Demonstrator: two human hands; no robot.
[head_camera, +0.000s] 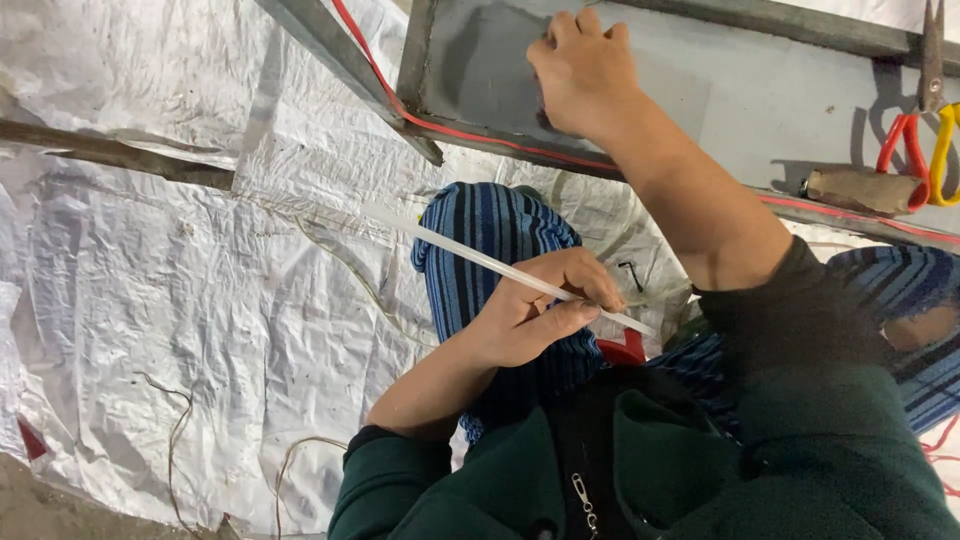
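Note:
My left hand (535, 310) grips a long thin white strip (470, 255) that slants up to the left across my blue striped trouser knee (490, 235). My right hand (580, 70) is stretched forward, fingers curled, pressing on a grey metal panel (740, 95) inside a metal frame. Whatever lies under its palm is hidden. A red wire (455, 130) runs along the frame's near edge.
Pliers with red and yellow handles (925, 130) and a brown cloth-like roll (860, 190) lie on the panel at the right. White woven plastic sheeting (170, 270) covers the ground, with thin loose wires (180, 430) on it. A dark metal bar (110, 155) crosses at the left.

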